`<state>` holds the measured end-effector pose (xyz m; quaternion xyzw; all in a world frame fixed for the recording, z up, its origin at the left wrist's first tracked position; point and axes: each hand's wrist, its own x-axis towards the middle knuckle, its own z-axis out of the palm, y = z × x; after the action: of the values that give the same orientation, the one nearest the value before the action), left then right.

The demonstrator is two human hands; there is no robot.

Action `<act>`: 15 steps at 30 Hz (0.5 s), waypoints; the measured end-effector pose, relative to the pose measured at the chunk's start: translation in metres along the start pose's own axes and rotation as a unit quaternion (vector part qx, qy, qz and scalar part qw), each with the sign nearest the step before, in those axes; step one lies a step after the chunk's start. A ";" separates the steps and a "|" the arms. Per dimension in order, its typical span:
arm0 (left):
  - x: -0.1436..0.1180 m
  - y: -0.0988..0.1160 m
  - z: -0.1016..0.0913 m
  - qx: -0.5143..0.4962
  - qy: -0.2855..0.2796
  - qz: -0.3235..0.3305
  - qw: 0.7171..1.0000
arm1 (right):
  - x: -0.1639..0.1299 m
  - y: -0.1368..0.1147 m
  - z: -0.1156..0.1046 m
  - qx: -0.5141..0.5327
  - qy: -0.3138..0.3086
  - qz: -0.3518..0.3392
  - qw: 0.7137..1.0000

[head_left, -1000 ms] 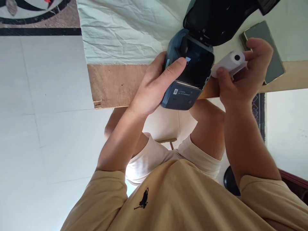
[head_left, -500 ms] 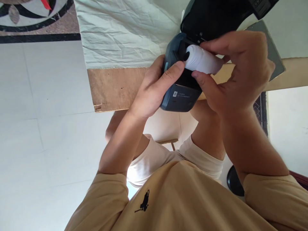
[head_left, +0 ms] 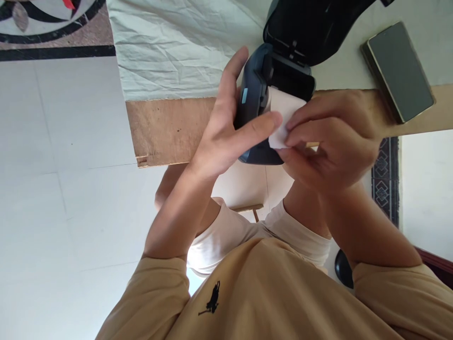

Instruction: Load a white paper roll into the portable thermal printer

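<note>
A dark blue receipt printer [head_left: 249,115] sits at the table's front edge with its black lid [head_left: 307,33] swung open. White paper [head_left: 285,105] lies across its open bay and hangs down over the front; how much of the roll sits inside is hidden. My left hand [head_left: 230,123] grips the printer's left side, thumb laid over the paper and index finger stretched upward along the casing. Between the thumb and fingertips of my right hand [head_left: 329,137], the lower end of the paper is pinched.
A grey phone-like slab [head_left: 399,71] rests at an angle on the right of the table, over its front edge. Pale green cloth [head_left: 177,47] covers the tabletop behind a bare wooden edge [head_left: 166,132]. My legs are below the table.
The white paper roll was held tilted above the bay; now paper lies flat over it. My right hand moved down to the paper's end, and my left index finger lifted.
</note>
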<state>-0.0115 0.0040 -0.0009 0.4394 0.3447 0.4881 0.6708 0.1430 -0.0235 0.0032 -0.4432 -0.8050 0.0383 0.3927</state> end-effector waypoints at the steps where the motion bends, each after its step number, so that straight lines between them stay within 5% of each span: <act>1: 0.000 0.000 -0.001 0.010 -0.005 -0.003 1.000 | -0.002 0.000 0.000 0.001 -0.013 0.000 1.000; 4: -0.001 -0.001 -0.002 0.056 -0.005 -0.021 0.998 | -0.007 0.002 -0.001 0.013 -0.018 0.003 1.000; 8: 0.002 -0.003 -0.005 0.077 -0.025 -0.017 0.997 | -0.001 0.004 -0.010 0.021 0.065 0.104 0.992; 12: 0.004 -0.006 -0.007 0.056 -0.072 0.030 0.995 | 0.016 0.006 -0.014 0.097 0.037 0.214 0.971; 15: 0.006 -0.007 -0.009 0.049 -0.080 0.025 0.995 | 0.019 0.017 -0.009 0.098 0.052 0.223 0.968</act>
<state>-0.0151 0.0105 -0.0112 0.5182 0.3022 0.4502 0.6614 0.1546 -0.0016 0.0142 -0.5725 -0.6563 0.1802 0.4571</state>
